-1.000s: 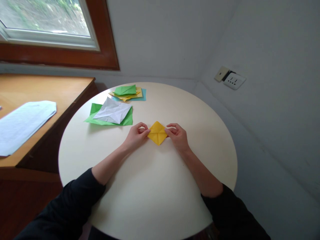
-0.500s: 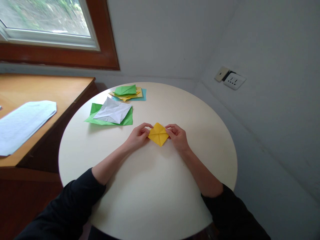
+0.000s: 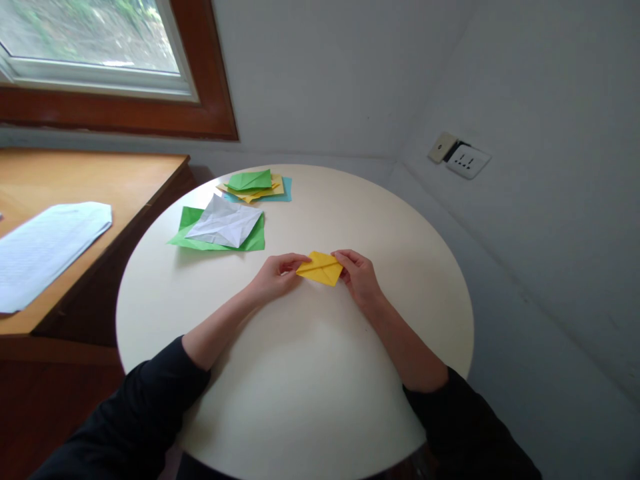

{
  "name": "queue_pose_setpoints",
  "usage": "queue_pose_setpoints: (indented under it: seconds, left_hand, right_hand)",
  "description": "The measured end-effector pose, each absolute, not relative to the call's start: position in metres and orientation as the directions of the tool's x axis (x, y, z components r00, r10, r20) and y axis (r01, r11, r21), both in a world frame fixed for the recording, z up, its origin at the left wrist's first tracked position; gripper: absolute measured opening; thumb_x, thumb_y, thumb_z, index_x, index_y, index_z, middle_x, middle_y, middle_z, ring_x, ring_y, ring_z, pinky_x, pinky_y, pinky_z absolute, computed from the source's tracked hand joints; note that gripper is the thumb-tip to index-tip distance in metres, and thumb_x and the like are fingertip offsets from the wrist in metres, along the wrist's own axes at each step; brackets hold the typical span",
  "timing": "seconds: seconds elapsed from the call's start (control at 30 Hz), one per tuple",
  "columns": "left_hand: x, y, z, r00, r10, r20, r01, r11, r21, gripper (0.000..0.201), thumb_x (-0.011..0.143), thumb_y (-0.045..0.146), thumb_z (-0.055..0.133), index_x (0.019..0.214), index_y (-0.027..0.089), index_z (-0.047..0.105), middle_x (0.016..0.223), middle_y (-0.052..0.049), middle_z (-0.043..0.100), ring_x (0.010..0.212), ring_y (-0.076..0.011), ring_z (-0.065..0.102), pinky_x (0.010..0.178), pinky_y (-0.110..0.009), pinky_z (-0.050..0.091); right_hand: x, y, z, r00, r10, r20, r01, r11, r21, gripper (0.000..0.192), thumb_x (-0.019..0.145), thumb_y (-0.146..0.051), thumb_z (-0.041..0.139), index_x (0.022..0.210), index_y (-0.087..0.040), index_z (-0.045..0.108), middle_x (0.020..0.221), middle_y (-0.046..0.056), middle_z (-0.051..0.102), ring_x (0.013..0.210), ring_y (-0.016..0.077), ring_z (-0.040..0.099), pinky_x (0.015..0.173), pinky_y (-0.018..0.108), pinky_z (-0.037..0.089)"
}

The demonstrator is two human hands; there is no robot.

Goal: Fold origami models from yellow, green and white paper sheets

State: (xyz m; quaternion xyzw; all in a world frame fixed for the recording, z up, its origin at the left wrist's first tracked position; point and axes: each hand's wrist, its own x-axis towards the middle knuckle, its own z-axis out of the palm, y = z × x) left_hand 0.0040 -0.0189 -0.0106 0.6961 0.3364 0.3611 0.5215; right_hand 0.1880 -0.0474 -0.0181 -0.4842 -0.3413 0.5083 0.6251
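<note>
A small folded yellow paper (image 3: 321, 268) with crossing creases is held just above the round cream table (image 3: 300, 373), tilted so that it looks flattened. My left hand (image 3: 274, 277) pinches its left corner between thumb and fingers. My right hand (image 3: 359, 277) pinches its right corner. Both forearms rest on the table, with black sleeves pushed up near the elbows.
A white creased sheet (image 3: 225, 223) lies on a green sheet (image 3: 253, 241) at the table's far left. Behind it sits a pile of green, yellow and teal papers (image 3: 256, 185). A wooden desk (image 3: 75, 180) with a white printed page (image 3: 45, 247) stands at left. A wall socket (image 3: 463, 160) is at right.
The yellow paper has tipped from lying flat as a diamond to a tilted, narrower shape, lifted between both hands. Both hands stayed at its corners and shifted slightly.
</note>
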Motion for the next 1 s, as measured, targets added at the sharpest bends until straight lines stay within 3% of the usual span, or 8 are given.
queue_pose_setpoints:
  seconds: [0.27,0.47,0.6,0.73,0.87,1.0]
  left_hand:
    - [0.005,-0.019,-0.004,0.463,0.869,0.178,0.066,-0.234,0.970,0.028,0.069,0.025,0.059,0.092,0.012,0.066,0.096,-0.010,0.068,0.087,-0.0205,0.062,0.079,-0.032,0.047]
    - [0.004,-0.017,-0.002,0.415,0.892,0.180,0.076,-0.231,0.970,0.022,0.071,0.030,0.060,0.083,0.012,0.066,0.074,-0.005,0.064,0.071,-0.0153,0.058,0.068,-0.027,0.045]
    - [0.001,-0.015,-0.004,0.373,0.914,0.160,0.093,-0.208,0.974,0.024,0.071,0.035,0.062,0.080,0.013,0.065,0.075,-0.004,0.063,0.072,-0.0151,0.057,0.067,-0.026,0.044]
    - [0.001,-0.014,-0.006,0.390,0.913,0.121,0.075,-0.163,0.984,0.025,0.072,0.037,0.062,0.076,0.012,0.064,0.074,-0.004,0.063,0.073,-0.0154,0.057,0.069,-0.027,0.045]
    - [0.001,-0.014,-0.009,0.448,0.891,0.070,-0.045,-0.055,0.997,0.029,0.073,0.039,0.061,0.076,0.011,0.064,0.073,-0.006,0.064,0.074,-0.0162,0.059,0.074,-0.030,0.047]
    - [0.002,-0.014,-0.008,0.481,0.877,0.024,-0.149,0.055,0.987,0.027,0.072,0.037,0.064,0.077,0.011,0.061,0.064,-0.003,0.063,0.060,-0.0119,0.059,0.064,-0.026,0.048]
  right_hand:
    - [0.190,-0.049,-0.014,0.143,0.988,-0.066,-0.464,0.008,-0.886,0.020,0.061,-0.038,0.071,0.069,-0.019,0.068,0.067,0.000,0.065,0.064,0.0120,0.059,0.064,0.025,0.048]
    - [0.192,-0.053,-0.008,0.013,0.996,-0.084,-0.520,-0.065,-0.852,0.029,0.065,-0.043,0.068,0.081,-0.019,0.069,0.071,0.002,0.070,0.072,0.0147,0.065,0.072,0.027,0.049]
    - [0.190,-0.054,-0.008,0.024,0.997,-0.068,-0.451,-0.050,-0.891,0.031,0.059,-0.039,0.073,0.082,-0.020,0.066,0.071,0.001,0.069,0.070,0.0140,0.064,0.072,0.028,0.048]
    - [0.189,-0.053,-0.011,0.089,0.994,-0.063,-0.348,-0.029,-0.937,0.028,0.056,-0.039,0.075,0.071,-0.019,0.063,0.058,-0.003,0.061,0.053,0.0100,0.055,0.058,0.026,0.044]
    - [0.189,-0.052,-0.012,0.133,0.991,-0.015,-0.275,0.023,-0.961,0.026,0.057,-0.039,0.073,0.061,-0.019,0.058,0.049,-0.006,0.049,0.047,0.0073,0.043,0.049,0.024,0.035]
    - [0.189,-0.052,-0.014,0.136,0.991,0.007,-0.247,0.041,-0.968,0.025,0.057,-0.038,0.073,0.057,-0.019,0.057,0.049,-0.005,0.048,0.049,0.0076,0.042,0.050,0.024,0.034]
